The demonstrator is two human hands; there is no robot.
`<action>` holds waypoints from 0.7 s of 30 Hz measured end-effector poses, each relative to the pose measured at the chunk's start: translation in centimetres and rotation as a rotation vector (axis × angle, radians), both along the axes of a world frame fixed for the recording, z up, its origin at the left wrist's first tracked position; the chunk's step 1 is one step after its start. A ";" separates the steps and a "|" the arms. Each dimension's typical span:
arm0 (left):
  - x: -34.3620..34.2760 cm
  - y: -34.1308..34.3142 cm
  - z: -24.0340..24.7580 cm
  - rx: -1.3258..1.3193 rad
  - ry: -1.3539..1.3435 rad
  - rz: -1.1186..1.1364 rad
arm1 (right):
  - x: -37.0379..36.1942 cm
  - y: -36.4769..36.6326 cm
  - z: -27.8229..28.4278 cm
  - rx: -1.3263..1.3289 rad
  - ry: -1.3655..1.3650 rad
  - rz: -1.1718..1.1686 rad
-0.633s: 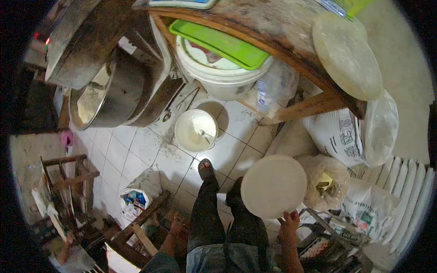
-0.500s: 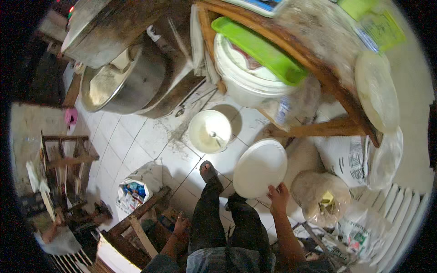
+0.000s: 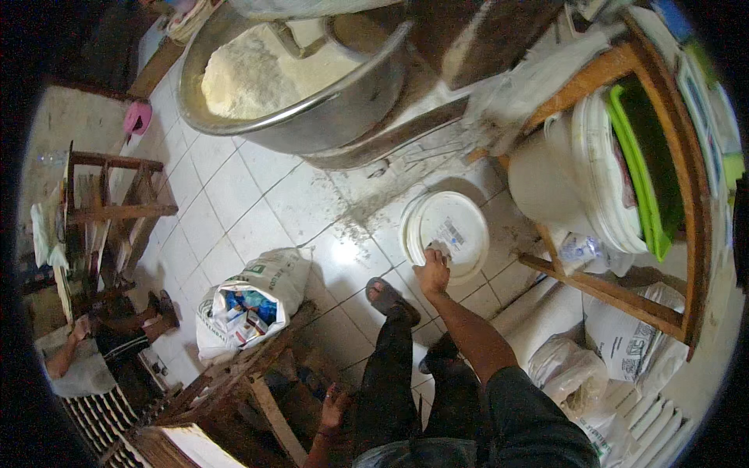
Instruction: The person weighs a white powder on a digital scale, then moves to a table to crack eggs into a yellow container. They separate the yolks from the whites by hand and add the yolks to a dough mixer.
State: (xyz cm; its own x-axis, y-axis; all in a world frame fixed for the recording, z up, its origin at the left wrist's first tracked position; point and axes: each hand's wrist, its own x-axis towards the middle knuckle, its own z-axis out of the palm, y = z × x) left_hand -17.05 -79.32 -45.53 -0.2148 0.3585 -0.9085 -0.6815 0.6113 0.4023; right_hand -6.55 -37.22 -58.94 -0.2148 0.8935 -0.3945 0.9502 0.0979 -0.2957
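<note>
R hand at white lid over bucket, L hand free

Head view: your R hand (image 3: 433, 274) is at the near-left edge of the round white plastic lid (image 3: 466, 226), fingers bent over its top; w/ the blur, can't tell if they're gripping the rim or just pressing. Lid lies over the white bucket (image 3: 406, 226), offset a bit to the right, so bucket rim shows on the left. Bucket's on the tiled floor (image 3: 269, 191), just beyond your sandalled foot (image 3: 384, 296).

Your L hand (image 3: 334, 405) is low, fingers loosely spread, nothing seen in it, near the wooden frame (image 3: 273, 417).

Around: white sack (image 3: 275, 274) w/ blue & white packs, L of bucket; big metal bowl (image 3: 335, 125) w/ pale powder, upper L; lidded white tub (image 3: 550, 175) & green tray (image 3: 630, 168) under wooden table (image 3: 690, 265), R.
</note>
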 end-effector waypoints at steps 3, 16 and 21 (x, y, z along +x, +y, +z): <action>-0.6 -8.5 -5.1 0.143 -0.310 0.504 | -2.3 -3.4 -0.3 0.013 -0.016 0.120; -8.3 2.6 -2.8 0.199 0.179 -0.080 | -4.2 -8.7 11.2 -0.209 0.531 0.201; -11.9 2.8 -6.4 0.307 -0.169 0.288 | -4.1 -4.9 23.1 -0.122 0.607 0.114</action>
State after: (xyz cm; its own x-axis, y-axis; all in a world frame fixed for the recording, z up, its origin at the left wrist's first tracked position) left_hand -28.99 -76.53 -51.95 -0.2035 0.5639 -0.8004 -0.8780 0.2566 0.4040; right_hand -10.65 -42.08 -35.88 -0.5238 0.8081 -0.2695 0.5949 0.1205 -0.7947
